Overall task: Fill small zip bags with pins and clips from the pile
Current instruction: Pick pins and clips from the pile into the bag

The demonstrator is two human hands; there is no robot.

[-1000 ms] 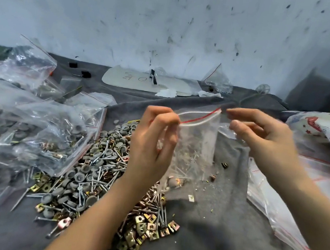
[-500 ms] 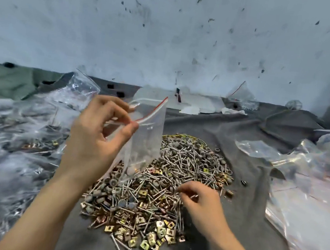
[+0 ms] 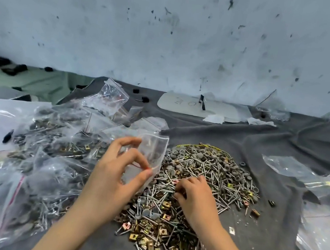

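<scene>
A pile of pins, grey caps and brass square clips [image 3: 198, 183] lies on the grey cloth in the middle. My left hand [image 3: 115, 177] pinches a small clear zip bag [image 3: 151, 154] by its red-lined mouth, holding it low at the pile's left edge. My right hand [image 3: 194, 198] rests palm down on the pile, its fingers curled into the pins; what they grip is hidden.
Several filled zip bags [image 3: 51, 152] are heaped at the left. Empty clear bags [image 3: 321, 208] lie at the right. A white card [image 3: 199, 108] sits at the back by the spotted wall. Loose clips [image 3: 255, 212] lie right of the pile.
My right hand let go of the bag and dropped onto the pile. My left hand lowered the bag from chest height down to the pile's left edge.
</scene>
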